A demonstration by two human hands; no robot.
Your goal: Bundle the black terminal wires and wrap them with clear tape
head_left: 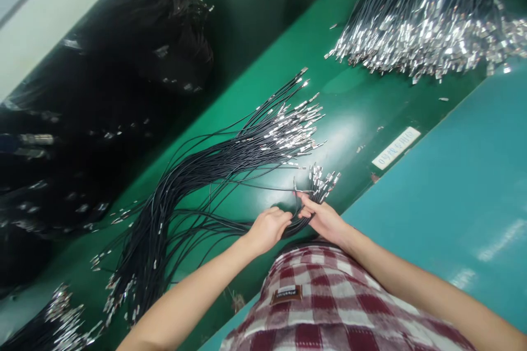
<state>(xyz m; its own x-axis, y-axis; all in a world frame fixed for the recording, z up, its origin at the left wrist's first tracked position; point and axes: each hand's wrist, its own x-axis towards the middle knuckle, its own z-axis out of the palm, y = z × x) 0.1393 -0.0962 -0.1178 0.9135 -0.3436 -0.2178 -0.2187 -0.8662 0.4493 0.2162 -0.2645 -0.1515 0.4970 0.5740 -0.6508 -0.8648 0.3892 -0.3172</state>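
Note:
My left hand (269, 227) is closed around a small bundle of black wires (222, 223), close to their right end. My right hand (323, 218) grips the same bundle just short of its silvery metal terminals (323, 182), which stick out past the fingers. One separate wire with a metal tip reaches the right thumb and forefinger. Beyond both hands a larger bundle of black wires (197, 162) lies curved on the green table (329, 120), its metal ends (294, 129) fanned to the right.
A big heap of wires with shiny terminals (428, 38) lies at the upper right. Dark wire bundles (123, 66) fill the left side. Near the table edge is a white label (396, 148). More terminals (66, 318) show at the lower left. A checkered apron (329, 296) is close below my hands.

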